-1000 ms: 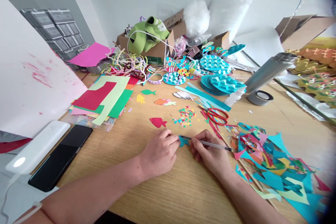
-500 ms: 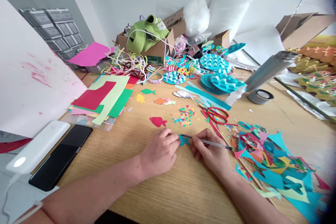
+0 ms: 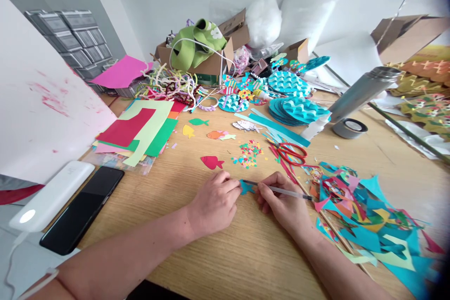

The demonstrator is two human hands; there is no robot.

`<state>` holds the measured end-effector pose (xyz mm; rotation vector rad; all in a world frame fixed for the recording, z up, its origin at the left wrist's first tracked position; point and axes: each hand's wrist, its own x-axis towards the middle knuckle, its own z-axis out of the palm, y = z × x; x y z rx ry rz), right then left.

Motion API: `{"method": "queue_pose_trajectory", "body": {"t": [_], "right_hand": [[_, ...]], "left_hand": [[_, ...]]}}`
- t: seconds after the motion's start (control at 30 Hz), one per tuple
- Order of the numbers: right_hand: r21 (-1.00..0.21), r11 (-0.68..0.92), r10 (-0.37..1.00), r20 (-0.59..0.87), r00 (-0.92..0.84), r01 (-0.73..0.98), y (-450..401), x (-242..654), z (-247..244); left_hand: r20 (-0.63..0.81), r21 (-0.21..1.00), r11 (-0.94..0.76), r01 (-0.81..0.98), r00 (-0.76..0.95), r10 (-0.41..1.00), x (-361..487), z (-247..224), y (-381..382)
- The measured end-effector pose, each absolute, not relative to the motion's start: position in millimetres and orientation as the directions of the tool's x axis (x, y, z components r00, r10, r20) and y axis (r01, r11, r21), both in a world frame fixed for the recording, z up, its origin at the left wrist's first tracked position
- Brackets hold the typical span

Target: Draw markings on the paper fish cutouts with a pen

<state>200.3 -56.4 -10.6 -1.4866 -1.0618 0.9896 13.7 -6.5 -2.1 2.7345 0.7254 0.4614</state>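
Note:
A small blue paper piece (image 3: pixel 247 187) lies on the wooden table between my hands. The fingertips of my left hand (image 3: pixel 215 201) press on its left end, which they partly cover. Closed round a thin pen (image 3: pixel 286 192), my right hand (image 3: pixel 283 201) rests at the blue piece's right side, and the pen's tip touches or nearly touches its upper edge. Just beyond lie a red paper fish (image 3: pixel 211 162) and a scatter of coloured confetti (image 3: pixel 249 153). Farther back are yellow (image 3: pixel 188 131), green (image 3: pixel 198 122) and orange (image 3: pixel 213 135) paper fish.
Red-handled scissors (image 3: pixel 291 153) and a heap of paper scraps (image 3: pixel 372 220) are on the right. A metal flask (image 3: pixel 363 93) stands behind them. Coloured sheets (image 3: pixel 130 126), a phone (image 3: pixel 82 211) and a white device (image 3: pixel 51 197) lie left. Blue textured discs (image 3: pixel 298 111) sit at the back.

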Motion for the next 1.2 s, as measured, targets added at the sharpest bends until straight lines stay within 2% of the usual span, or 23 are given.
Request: {"method": "queue_pose_trajectory", "body": {"t": [0.83,0.97,1.2], "right_hand": [[-0.987,-0.102,0.948,-0.059,0.313,0.122,-57.5,200.3,-7.8],[-0.979,-0.088,0.928,-0.014,0.372,0.184,-58.5,203.3,-10.3],[-0.967,-0.101,0.949,-0.023,0.315,0.234,-58.9,205.9,-15.2]], "left_hand": [[0.22,0.349,-0.833,0.429,0.826,0.518,13.4,-0.5,-6.6],[0.221,0.338,-0.837,0.43,0.828,0.515,13.4,-0.6,-6.7],[0.204,0.343,-0.831,0.437,0.829,0.52,13.7,0.0,-7.5]]}}
